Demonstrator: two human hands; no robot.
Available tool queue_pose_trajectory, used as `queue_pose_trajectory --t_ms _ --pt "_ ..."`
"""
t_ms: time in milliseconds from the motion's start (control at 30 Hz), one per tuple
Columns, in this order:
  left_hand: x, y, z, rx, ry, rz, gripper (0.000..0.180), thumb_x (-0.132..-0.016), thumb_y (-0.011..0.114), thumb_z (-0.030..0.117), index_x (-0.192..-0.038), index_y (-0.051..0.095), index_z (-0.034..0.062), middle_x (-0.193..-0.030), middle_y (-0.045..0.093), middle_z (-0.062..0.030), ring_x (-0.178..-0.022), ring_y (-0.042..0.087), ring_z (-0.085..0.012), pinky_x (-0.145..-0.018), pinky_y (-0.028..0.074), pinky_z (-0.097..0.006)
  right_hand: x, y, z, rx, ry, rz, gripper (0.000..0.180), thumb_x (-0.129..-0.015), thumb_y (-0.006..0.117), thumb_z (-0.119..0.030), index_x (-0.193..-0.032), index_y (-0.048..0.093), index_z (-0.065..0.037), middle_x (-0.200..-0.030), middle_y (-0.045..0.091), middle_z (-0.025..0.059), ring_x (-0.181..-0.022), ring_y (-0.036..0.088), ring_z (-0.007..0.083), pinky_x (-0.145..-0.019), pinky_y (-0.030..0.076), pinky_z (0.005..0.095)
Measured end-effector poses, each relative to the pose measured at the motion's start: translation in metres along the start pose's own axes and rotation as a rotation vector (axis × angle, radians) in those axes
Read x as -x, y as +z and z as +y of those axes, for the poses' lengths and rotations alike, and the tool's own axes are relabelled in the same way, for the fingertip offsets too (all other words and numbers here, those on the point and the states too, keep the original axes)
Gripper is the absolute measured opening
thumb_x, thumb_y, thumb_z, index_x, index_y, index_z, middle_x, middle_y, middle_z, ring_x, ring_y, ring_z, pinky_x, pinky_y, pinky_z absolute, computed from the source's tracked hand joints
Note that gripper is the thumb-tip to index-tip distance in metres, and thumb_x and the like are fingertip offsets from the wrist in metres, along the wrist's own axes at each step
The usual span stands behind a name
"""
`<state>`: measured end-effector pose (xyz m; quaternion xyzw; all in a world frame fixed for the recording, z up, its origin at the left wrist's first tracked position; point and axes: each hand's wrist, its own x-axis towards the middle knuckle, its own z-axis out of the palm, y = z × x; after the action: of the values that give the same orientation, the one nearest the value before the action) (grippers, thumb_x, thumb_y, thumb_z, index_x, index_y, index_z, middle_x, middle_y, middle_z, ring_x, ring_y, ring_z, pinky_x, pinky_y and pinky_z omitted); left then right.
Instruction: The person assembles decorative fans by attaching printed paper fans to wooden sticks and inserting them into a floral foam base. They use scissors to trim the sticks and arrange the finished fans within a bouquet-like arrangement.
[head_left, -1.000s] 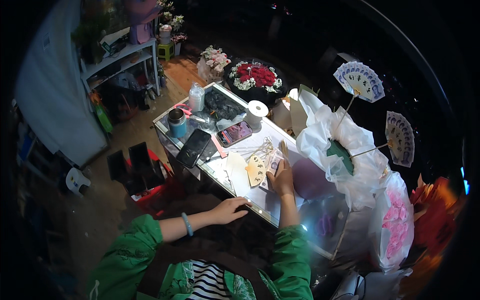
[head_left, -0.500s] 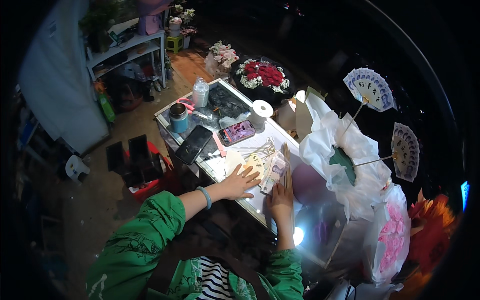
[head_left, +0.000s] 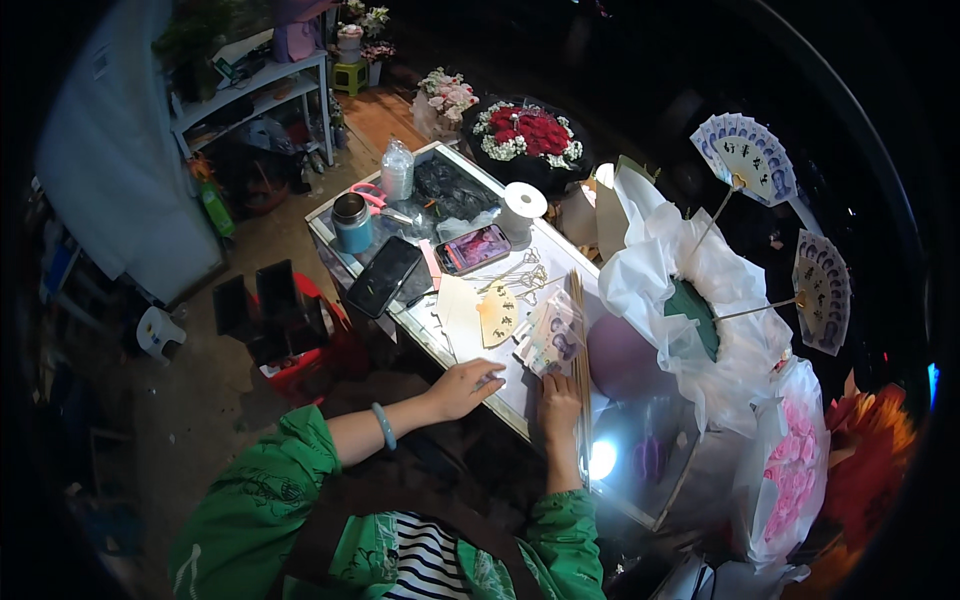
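Bare white tabletop (head_left: 514,402) lay open on the near-left side of the purple-grey paper banknotes (head_left: 553,340); thin tan straight sticks (head_left: 578,330) lined their right.

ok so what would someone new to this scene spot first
Probably the two fans of banknotes on sticks, standing out on the right above a white-wrapped arrangement. Next might be the bouquet of red flowers ringed with white blooms, just beyond the far end of the table. Nearer, the right hand is at the near end of loose banknotes, with a glaring light beside the forearm.
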<state>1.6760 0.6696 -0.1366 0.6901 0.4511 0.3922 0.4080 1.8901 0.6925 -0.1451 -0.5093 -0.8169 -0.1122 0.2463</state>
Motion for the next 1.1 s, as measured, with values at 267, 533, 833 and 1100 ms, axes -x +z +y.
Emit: queue_pose_trajectory --t_ms 267,533,833,1100 --pt "0.006 0.016 -0.002 1.06 -0.687 -0.008 0.028 -0.093 0.049 0.028 -0.105 0.056 0.0039 -0.101 0.061 -0.0069 -0.091 0.06 -0.0156 -0.075 0.052 -0.029 0.0 -0.024 -0.057 -0.108 -0.298 0.008 0.029 -0.071 0.06 -0.011 -0.098 0.061 -0.001 -0.104 0.06 0.0098 -0.08 0.055 0.0218 -0.066 0.043 0.0342" --pt "0.029 0.013 -0.001 0.994 -0.861 0.112 0.024 -0.091 0.054 0.022 -0.106 0.057 0.0029 -0.101 0.061 -0.0068 -0.091 0.06 -0.0156 -0.076 0.053 -0.032 -0.011 -0.015 -0.006 0.046 0.097 -0.029 0.036 -0.076 0.062 -0.014 -0.109 0.056 -0.002 -0.11 0.056 0.0138 -0.094 0.053 0.0329 -0.08 0.044 0.0415" --pt "0.039 0.009 -0.008 0.949 -0.901 0.171 0.034 -0.094 0.045 0.029 -0.109 0.055 0.0005 -0.1 0.062 -0.0094 -0.087 0.062 -0.0175 -0.07 0.055 -0.032 0.004 -0.004 0.002 0.033 -0.042 0.03 0.015 -0.073 0.052 -0.008 -0.086 0.059 -0.005 -0.085 0.057 0.0083 -0.079 0.054 0.0255 -0.069 0.044 0.0368" --pt "0.041 0.013 -0.009 0.921 -0.853 0.165 0.036 -0.096 0.04 0.028 -0.112 0.053 -0.0007 -0.102 0.061 -0.0114 -0.09 0.062 -0.0201 -0.071 0.055 -0.033 0.014 -0.003 -0.012 0.12 0.014 -0.113 0.016 -0.071 0.055 -0.01 -0.085 0.061 -0.007 -0.093 0.06 0.0078 -0.082 0.055 0.0232 -0.066 0.045 0.034"
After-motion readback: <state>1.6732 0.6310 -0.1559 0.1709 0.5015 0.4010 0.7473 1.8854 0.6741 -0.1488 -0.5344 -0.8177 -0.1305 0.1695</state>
